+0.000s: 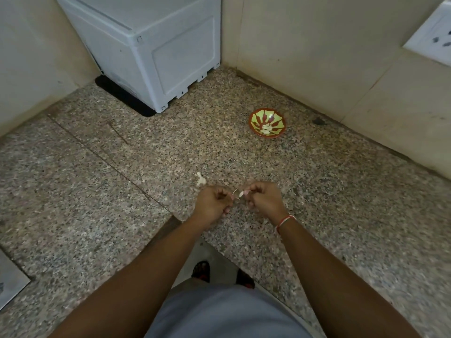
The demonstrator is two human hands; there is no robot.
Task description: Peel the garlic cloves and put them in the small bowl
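Note:
A small white garlic clove (pixel 241 194) sits between my two hands above the speckled granite counter (pixel 317 191). My right hand (pixel 264 197) pinches the clove at its fingertips. My left hand (pixel 212 201) has curled fingers and pinches a thin strip of skin coming off the clove. More garlic (pixel 200 179) lies on the counter just beyond my left hand. The small bowl (pixel 267 122), red-rimmed with a green and red pattern, stands farther back to the right and holds a few pale peeled cloves (pixel 266 128).
A white appliance (pixel 151 45) stands on a black mat in the back corner. Beige walls close the counter at the back and right, with a wall socket (pixel 436 32) at top right. The counter's front edge is cut at an angle near my body.

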